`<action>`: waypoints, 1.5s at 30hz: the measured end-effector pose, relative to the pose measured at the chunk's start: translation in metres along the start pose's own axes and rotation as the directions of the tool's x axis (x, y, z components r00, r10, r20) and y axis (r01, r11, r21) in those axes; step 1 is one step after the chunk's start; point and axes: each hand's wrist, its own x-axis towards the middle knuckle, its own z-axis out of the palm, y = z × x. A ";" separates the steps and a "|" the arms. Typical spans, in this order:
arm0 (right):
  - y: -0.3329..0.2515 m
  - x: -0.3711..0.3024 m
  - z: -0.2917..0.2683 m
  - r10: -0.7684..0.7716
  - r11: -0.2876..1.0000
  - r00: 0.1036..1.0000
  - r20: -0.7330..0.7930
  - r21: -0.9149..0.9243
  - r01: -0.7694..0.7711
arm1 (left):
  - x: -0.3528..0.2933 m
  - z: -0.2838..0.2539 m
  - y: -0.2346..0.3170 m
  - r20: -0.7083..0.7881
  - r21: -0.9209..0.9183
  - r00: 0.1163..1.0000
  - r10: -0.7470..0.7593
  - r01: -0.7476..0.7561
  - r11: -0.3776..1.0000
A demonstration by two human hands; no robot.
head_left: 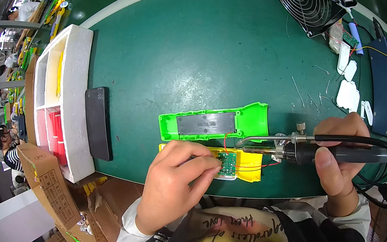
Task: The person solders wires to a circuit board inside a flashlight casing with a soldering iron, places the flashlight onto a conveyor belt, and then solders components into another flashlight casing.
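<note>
My left hand (174,181) pinches the edge of a small green circuit board (228,163) between thumb and fingers. The board sits over a yellow plastic housing half (250,173) near the table's front edge. In my right hand (335,181) is a black-handled soldering iron (295,151) with a metal feed tube along its top. The iron's tip points left, just above the board; whether it touches is unclear. Red and black wires run from the board. Just beyond lies a bright green housing half (255,120), holding a black rectangular panel (206,124).
A black phone (99,122) lies beside a white foam box (77,52) holding yellow and red wires. Back right stand a black fan (308,5) and a blue soldering unit (385,75) with a reel. White pieces (348,95) and wire clippings lie nearby. A cardboard box (48,189) adjoins the table.
</note>
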 end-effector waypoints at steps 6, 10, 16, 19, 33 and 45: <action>0.001 0.000 0.000 0.008 1.000 1.000 -0.018 -0.002 -0.008 | -0.003 -0.003 0.004 -0.042 -0.003 0.999 0.012 -0.012 1.000; 0.001 -0.001 0.002 0.021 1.000 0.999 -0.039 0.009 -0.021 | -0.011 0.001 -0.001 -0.060 -0.002 0.997 0.053 -0.053 0.999; 0.004 -0.001 0.000 -0.048 0.999 0.999 0.016 -0.019 0.049 | -0.014 0.009 -0.006 -0.116 0.029 0.991 0.063 -0.060 0.998; 0.003 -0.001 0.001 -0.037 0.999 0.999 0.036 0.015 0.036 | -0.015 0.011 -0.005 -0.174 0.072 0.982 0.073 -0.062 0.996; 0.002 0.000 0.006 -0.066 0.976 0.973 0.223 -0.189 0.109 | -0.020 0.017 -0.012 -0.256 0.044 0.959 0.125 -0.117 0.992; 0.001 0.000 0.006 -0.075 0.960 0.966 0.248 -0.245 0.137 | -0.020 0.017 -0.012 -0.271 0.038 0.954 0.128 -0.122 0.992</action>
